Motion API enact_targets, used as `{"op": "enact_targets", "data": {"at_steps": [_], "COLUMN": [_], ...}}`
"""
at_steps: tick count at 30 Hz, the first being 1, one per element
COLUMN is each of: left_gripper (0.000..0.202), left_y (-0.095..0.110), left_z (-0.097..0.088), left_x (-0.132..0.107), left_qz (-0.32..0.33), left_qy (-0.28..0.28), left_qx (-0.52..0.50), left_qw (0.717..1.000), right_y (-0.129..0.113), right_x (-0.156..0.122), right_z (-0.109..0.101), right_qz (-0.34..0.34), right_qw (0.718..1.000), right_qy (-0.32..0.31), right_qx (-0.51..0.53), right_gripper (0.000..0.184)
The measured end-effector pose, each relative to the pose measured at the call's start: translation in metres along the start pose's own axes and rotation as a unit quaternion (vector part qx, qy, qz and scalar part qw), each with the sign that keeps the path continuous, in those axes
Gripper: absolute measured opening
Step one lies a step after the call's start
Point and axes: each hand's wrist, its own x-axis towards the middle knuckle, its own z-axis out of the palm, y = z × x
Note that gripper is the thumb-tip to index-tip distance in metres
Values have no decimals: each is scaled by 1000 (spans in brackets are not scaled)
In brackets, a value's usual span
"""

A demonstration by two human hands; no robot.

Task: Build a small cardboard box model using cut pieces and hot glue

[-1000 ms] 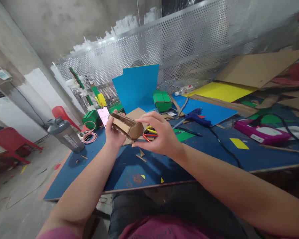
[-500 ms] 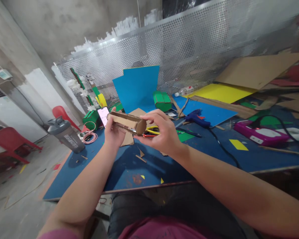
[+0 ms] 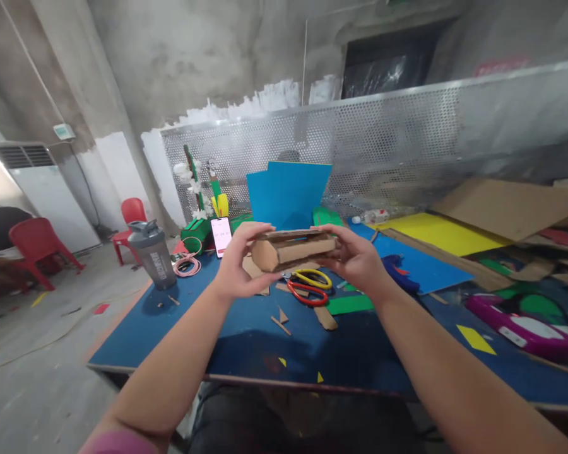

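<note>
Head view: both hands (image 3: 235,263) (image 3: 360,260) hold a faceted cardboard tube (image 3: 297,253); open-sided.

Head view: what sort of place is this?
Probably a craft workshop or similar workroom: the left hand and right hand hold a hollow cardboard piece above a blue table strewn with scissors and cardboard scraps. The patchily painted wall fits that too.
</note>
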Motion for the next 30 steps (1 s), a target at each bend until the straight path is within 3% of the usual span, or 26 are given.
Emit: {"op": "enact_targets", "data": {"at_steps": [3,7,16,19,30], "left_gripper": [78,77,70,71,67], "left_y": [3,8,12,15,15], "left_z": [2,6,15,20,24], "left_x": [3,6,2,0,-2], "left_qz": [74,119,78,83,102], "left_qy": [-42,-74,-55,-32,-32], "left_qx": [40,61,68,60,67], "left_qw": [996,988,993,994,992], "right_y": [6,11,14,14,19], "right_x": [-3,-6,-9,-8,-8], "right_z": [3,2,1,3,4], "right_qz": [-2,10,5,0,-6], "right_qw": [1000,999,997,998,997], "right_qy": [-20,-34,-43,-25,-31], "right_qx": [11,-17,-57,-51,-76], "right_gripper": [59,59,61,60,59]}}
